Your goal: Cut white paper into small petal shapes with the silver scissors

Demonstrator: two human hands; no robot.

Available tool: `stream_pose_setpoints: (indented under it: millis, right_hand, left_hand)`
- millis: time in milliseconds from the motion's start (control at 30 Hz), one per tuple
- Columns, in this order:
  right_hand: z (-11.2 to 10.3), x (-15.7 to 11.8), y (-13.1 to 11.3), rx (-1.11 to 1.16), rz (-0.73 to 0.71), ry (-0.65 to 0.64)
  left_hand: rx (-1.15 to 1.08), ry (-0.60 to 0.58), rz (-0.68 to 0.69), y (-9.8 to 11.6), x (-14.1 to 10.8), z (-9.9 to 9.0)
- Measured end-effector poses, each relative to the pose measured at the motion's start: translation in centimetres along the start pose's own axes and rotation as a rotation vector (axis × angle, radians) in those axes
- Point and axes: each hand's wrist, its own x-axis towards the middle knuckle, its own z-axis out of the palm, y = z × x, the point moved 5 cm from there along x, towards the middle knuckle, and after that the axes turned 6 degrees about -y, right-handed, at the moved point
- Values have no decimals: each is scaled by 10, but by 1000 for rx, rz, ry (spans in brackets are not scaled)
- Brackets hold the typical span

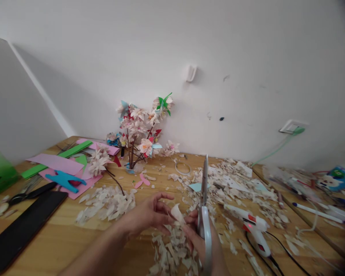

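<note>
A pale, dried-looking petal [177, 214] stands between my two hands, above a loose heap of similar petals [172, 251]. My left hand [151, 212] reaches in from the left, its thumb and a curled finger closed at the petal's edge and its index finger stretched out. My right hand [201, 239] pinches the petal's lower end with thumb and fingertip. Held in that same hand are silver scissors [204, 203], with blades together and pointing up towards the wall. The right palm is partly hidden behind the scissor handle.
Petal flowers on dark stems [139, 126] stand by the wall. Left lie a single flower stem [100, 161], pink paper [57, 163], a blue clip [64, 179] and a black phone [25, 230]. Right are a corded glue gun [257, 234], scattered petals [232, 180] and a tape roll [183, 167].
</note>
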Motion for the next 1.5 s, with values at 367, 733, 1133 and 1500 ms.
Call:
stream_pose_setpoints:
  millis: [367,733,1133,1500]
  right_hand:
    - [2,-2,-13,64,60,82]
    - [-1,-1,5,-15,4,-5]
    - [-4,-2,-10,29,-65,29]
    - [-2,-2,-23,60,-14,164]
  left_hand:
    - [111,-79,-27,-10,3,0]
    - [8,143,125,10,0,1]
    - [127,-25,250,15,-6,5]
    - [16,165,189,9,-3,5]
